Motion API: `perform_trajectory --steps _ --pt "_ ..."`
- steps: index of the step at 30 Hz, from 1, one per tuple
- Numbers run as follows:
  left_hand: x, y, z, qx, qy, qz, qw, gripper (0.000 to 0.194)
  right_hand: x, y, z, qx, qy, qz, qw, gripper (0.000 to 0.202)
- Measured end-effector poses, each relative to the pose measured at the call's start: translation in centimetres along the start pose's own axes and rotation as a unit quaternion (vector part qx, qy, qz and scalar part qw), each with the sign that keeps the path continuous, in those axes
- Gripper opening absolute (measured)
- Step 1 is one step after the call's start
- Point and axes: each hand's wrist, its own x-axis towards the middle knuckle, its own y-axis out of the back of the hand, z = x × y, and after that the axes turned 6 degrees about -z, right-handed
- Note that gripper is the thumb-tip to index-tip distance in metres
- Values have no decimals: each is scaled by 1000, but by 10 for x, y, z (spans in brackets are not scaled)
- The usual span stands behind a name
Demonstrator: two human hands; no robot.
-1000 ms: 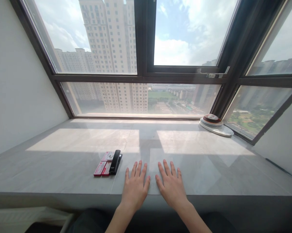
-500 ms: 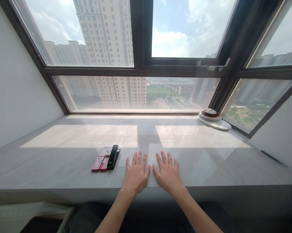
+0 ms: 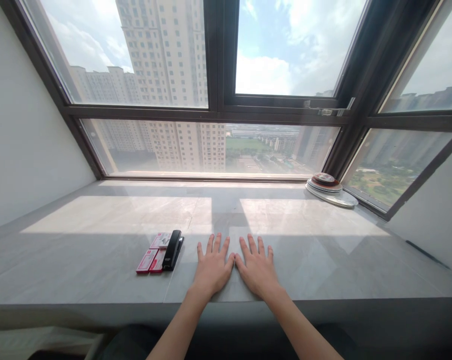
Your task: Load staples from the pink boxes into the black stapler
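My left hand (image 3: 213,267) lies palm down on the pale stone windowsill (image 3: 316,272), its fingers spread. Beside it my right hand (image 3: 256,267) rests flat in the same way, and the two thumb tips meet or nearly meet. Neither hand holds anything. To the left of my left hand stands a black stapler (image 3: 172,251), apart from the fingers. It sits against several small red-and-white boxes (image 3: 147,261), which look like staple boxes. The stapler partly covers some of them.
A stack of round plates or discs (image 3: 331,196) sits in the far right corner by the window frame (image 3: 210,116). White walls (image 3: 23,150) close the sill at both sides. A pale open container (image 3: 53,342) is partly visible below the front edge at left.
The view has tilted slightly, so the sill and stapler appear lower. My hands have come a little closer together, with the thumbs now meeting or nearly so.
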Motion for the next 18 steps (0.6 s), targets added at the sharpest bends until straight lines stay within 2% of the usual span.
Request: perform_trajectory --steps 5,9,12,15,17,18 --pt "1 2 2 -6 1 8 1000 59 1 -1 -2 -11 5 10 1000 63" --pt "-13 3 4 -7 5 11 1000 59 -6 -2 -2 -9 11 22 1000 61" --pt "-30 5 4 -11 -12 5 1000 59 -7 5 -8 12 -4 32 999 59" --pt "-51 6 0 -17 -59 5 998 58 -3 20 -32 99 31 15 995 51" --pt "-67 2 -4 -18 -89 13 996 58 4 27 -61 194 112 -11 975 47" --pt "-75 -2 -7 -19 -103 19 994 58 8 28 -79 238 152 -16 959 53"
